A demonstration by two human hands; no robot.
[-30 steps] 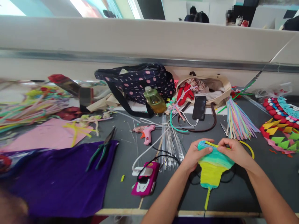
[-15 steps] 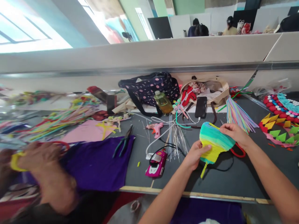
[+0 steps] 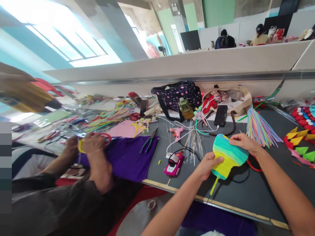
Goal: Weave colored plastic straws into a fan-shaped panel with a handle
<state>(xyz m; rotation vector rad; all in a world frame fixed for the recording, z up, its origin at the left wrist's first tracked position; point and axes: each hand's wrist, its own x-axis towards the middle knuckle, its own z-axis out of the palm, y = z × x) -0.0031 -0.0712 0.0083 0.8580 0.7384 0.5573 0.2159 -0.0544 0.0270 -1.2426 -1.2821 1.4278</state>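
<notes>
A teal and yellow fan-shaped craft piece (image 3: 230,155) with a thin yellow twisted stem hangs between my hands over the dark table. My left hand (image 3: 209,164) pinches its lower left edge, thumb across the yellow part. With closed fingers, my right hand (image 3: 242,142) grips its upper right edge. Partly behind the piece and under my right wrist lies a red ring-shaped handle (image 3: 254,164). A magenta car-shaped device (image 3: 174,164) rests to the left of my left hand, and beyond it is a pink glue gun (image 3: 177,131).
At left, a person's hands (image 3: 94,143) are over purple cloth (image 3: 130,157), near pliers (image 3: 149,141). Behind stand a dotted bag (image 3: 176,95), a bottle (image 3: 186,109) and a tote (image 3: 246,98) beside a phone (image 3: 220,115). Pastel strips (image 3: 262,127) lie at right.
The view has shifted left and up, so the table items appear further right. The craft piece remains in both my hands. More of the neighbouring person's arms shows.
</notes>
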